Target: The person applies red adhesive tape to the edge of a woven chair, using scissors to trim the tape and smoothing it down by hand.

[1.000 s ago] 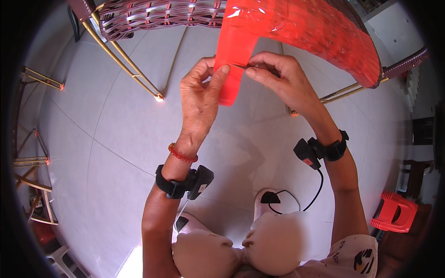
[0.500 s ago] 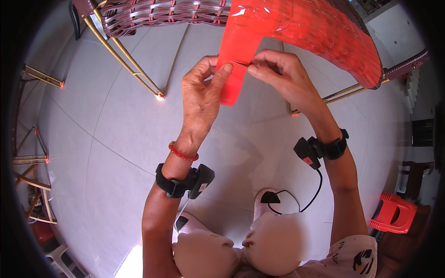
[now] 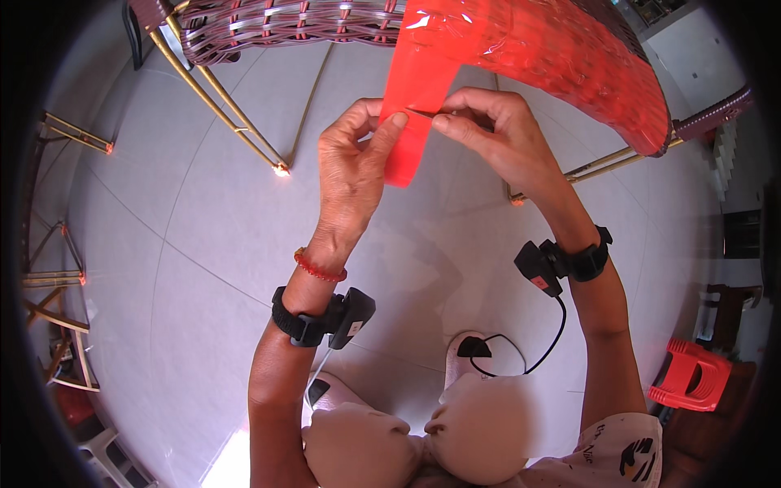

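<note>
A wide strip of red tape [image 3: 416, 85] hangs from the edge of a woven chair seat [image 3: 301, 23], its lower end loose in the air. My left hand [image 3: 355, 154] pinches the strip's left edge, thumb on the near face. At the opposite edge, level with that thumb, my right hand [image 3: 500, 130] is closed with thumb and fingertips on the strip. Between the two hands runs a thin dark line across the tape; whether it is a tear or a slim blade I cannot tell. Glossy red wrapping [image 3: 561, 73] covers the right part of the seat.
Gold metal chair legs [image 3: 236, 122] stand on the grey tiled floor [image 3: 220, 203]. At the right is a red plastic stool [image 3: 691, 376]. More gold frames [image 3: 77, 134] are along the left side. A black cable [image 3: 561, 325] hangs from the device on my right wrist.
The dark line across the tape looks slightly wider, and my right thumb has shifted a little left. Both hands otherwise keep their places.
</note>
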